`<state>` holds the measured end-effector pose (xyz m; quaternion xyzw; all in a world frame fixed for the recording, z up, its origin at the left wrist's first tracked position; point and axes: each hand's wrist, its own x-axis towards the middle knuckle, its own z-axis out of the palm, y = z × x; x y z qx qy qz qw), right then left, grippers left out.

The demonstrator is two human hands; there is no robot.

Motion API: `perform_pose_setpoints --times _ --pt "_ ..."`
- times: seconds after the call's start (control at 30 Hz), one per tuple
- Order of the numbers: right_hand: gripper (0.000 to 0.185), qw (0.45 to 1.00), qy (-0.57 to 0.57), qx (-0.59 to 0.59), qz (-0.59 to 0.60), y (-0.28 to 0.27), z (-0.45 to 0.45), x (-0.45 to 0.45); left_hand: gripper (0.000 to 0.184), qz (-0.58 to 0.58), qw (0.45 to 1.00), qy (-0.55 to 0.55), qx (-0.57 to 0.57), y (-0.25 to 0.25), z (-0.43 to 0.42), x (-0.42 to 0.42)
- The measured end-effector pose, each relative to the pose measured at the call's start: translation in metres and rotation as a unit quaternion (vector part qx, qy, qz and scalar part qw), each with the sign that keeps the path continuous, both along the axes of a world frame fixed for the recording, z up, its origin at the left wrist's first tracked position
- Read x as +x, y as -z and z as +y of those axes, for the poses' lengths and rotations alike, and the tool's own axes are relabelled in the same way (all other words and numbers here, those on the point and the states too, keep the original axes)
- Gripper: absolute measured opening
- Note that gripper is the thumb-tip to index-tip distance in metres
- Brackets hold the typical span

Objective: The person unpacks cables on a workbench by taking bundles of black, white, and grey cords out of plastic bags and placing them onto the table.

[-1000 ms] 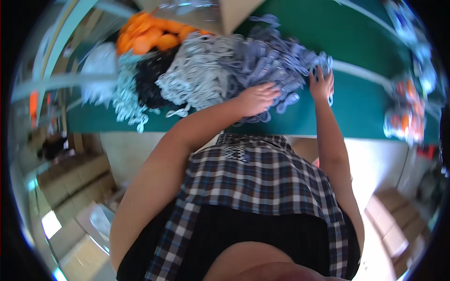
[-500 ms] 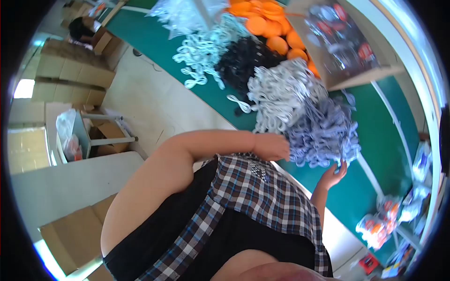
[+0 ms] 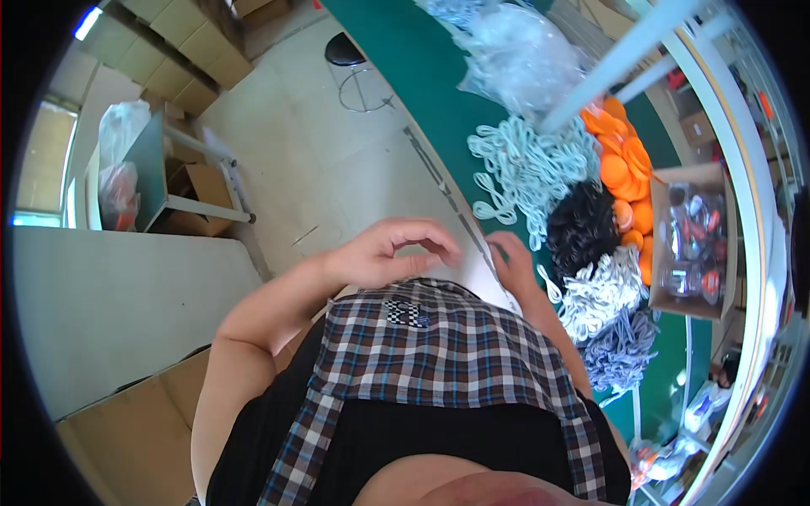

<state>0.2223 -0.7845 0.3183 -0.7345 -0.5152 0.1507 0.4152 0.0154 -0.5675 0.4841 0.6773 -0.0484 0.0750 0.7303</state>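
My left hand (image 3: 396, 250) is in front of my checked apron (image 3: 447, 346), fingers curved and apart, holding nothing. My right hand (image 3: 511, 263) is at the edge of the green table (image 3: 422, 67), its fingers apart and nothing visible in them. On the table lie heaps of looped cord: pale mint (image 3: 527, 164), black (image 3: 582, 228), light grey (image 3: 603, 295) and blue-grey (image 3: 620, 350). The light grey heap is the nearest of these to my right hand, a little beyond it. Orange discs (image 3: 620, 164) lie behind the black heap.
A cardboard box (image 3: 732, 244) of clear containers stands behind the cords. Clear plastic bags (image 3: 523, 55) lie farther along the table. A round stool (image 3: 344, 49) stands on the floor, with a side table (image 3: 152, 177) and stacked cartons (image 3: 181, 51) at left.
My view has turned left along the table. Both hands have left the blue-grey cords; my left hand is now before the apron and my right hand at the table edge.
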Motion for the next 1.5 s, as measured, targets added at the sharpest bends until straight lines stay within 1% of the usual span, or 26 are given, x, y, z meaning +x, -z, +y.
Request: perform_pose_setpoints --times 0.07,0.1,0.17,0.23,0.27,0.33,0.43,0.5,0.53,0.6,0.63,0.67,0.77,0.83,0.87,1.0,1.07,1.1,1.17,1.23,1.27,1.33,1.4,1.43,1.47,1.5 --pt "0.018 0.997 -0.07 -0.025 -0.027 -0.013 0.063 0.006 0.026 -0.102 0.988 0.096 -0.061 -0.054 0.025 -0.001" --pt "0.018 0.996 -0.079 -0.028 -0.027 -0.01 0.092 0.014 0.026 -0.102 0.989 0.087 -0.063 -0.077 0.034 0.002" --pt "0.017 0.992 -0.097 -0.029 -0.079 0.001 0.148 0.035 0.025 -0.166 0.949 0.214 -0.159 -0.108 0.048 0.013" --pt "0.018 0.992 -0.105 -0.031 -0.069 0.011 0.206 0.065 0.023 -0.195 0.921 0.247 -0.23 -0.115 0.06 0.034" --pt "0.018 0.991 -0.113 -0.032 -0.067 0.013 0.236 0.079 0.023 -0.195 0.923 0.238 -0.23 -0.119 0.071 0.045" --pt "0.021 0.997 -0.062 -0.024 -0.026 0.019 0.299 0.112 0.027 -0.192 0.909 0.268 -0.255 -0.121 0.097 0.069" --pt "0.025 0.998 -0.052 -0.026 -0.037 0.046 0.402 0.185 0.03 -0.18 0.901 0.265 -0.294 -0.114 0.139 0.112" --pt "0.028 0.998 0.0 -0.06 0.004 0.065 0.471 0.231 0.033 -0.161 0.886 0.269 -0.342 -0.115 0.174 0.14" --pt "0.033 0.993 0.032 -0.107 0.04 0.071 0.504 0.253 0.033 -0.159 0.887 0.26 -0.348 -0.115 0.193 0.154" --pt "0.038 0.984 0.062 -0.152 0.076 0.079 0.574 0.291 0.024 -0.142 0.885 0.251 -0.366 -0.115 0.236 0.182" --pt "0.041 0.986 0.067 -0.143 -0.062 0.081 0.601 0.306 0.02 -0.133 0.881 0.248 -0.38 -0.113 0.255 0.194" --pt "0.045 0.969 0.07 -0.131 -0.2 0.084 0.624 0.32 0.016 -0.125 0.877 0.246 -0.394 -0.11 0.272 0.205" --pt "0.047 0.952 0.089 -0.193 -0.22 0.069 0.685 0.334 0.02 -0.171 0.871 0.194 -0.417 -0.101 0.307 0.235" --pt "0.043 0.934 0.091 -0.171 -0.299 0.072 0.717 0.346 0.025 -0.212 0.868 0.156 -0.421 -0.095 0.331 0.254" --pt "0.04 0.927 0.085 -0.198 -0.306 0.073 0.728 0.348 0.025 -0.209 0.865 0.167 -0.425 -0.091 0.346 0.263" --pt "0.031 0.902 0.09 -0.255 -0.337 0.101 0.762 0.368 0.023 -0.241 0.869 0.202 -0.383 -0.059 0.407 0.284" --pt "0.019 0.909 0.104 -0.207 -0.348 0.106 0.765 0.375 0.024 -0.207 0.885 0.201 -0.367 -0.049 0.446 0.279" --pt "0.019 0.904 0.125 -0.218 -0.347 0.105 0.772 0.381 0.024 -0.202 0.877 0.222 -0.374 -0.047 0.47 0.273" --pt "0.017 0.937 0.159 -0.183 -0.253 0.106 0.782 0.397 0.022 -0.046 0.941 0.161 -0.294 -0.043 0.525 0.259" --pt "0.016 0.946 0.159 -0.115 -0.259 0.065 0.781 0.394 0.024 0.014 0.963 0.139 -0.229 -0.023 0.581 0.251" --pt "0.016 0.938 0.189 -0.127 -0.262 0.052 0.783 0.395 0.024 0.053 0.966 0.089 -0.237 -0.01 0.603 0.247" --pt "0.012 0.969 0.151 -0.012 -0.196 0.029 0.781 0.392 0.021 0.128 0.984 -0.004 -0.125 0.02 0.654 0.241" --pt "0.009 0.974 0.131 -0.022 -0.182 -0.002 0.756 0.37 0.017 0.195 0.973 -0.094 -0.085 0.052 0.698 0.241" --pt "0.008 0.972 0.11 -0.032 -0.206 -0.006 0.737 0.356 0.017 0.195 0.974 -0.075 -0.085 0.069 0.72 0.247" --pt "0.006 0.977 0.107 -0.045 -0.179 -0.01 0.716 0.337 0.017 0.166 0.974 -0.148 0.043 0.088 0.742 0.257" --pt "0.005 0.982 0.101 -0.054 -0.149 -0.014 0.694 0.315 0.02 0.133 0.951 -0.22 0.172 0.107 0.756 0.268"
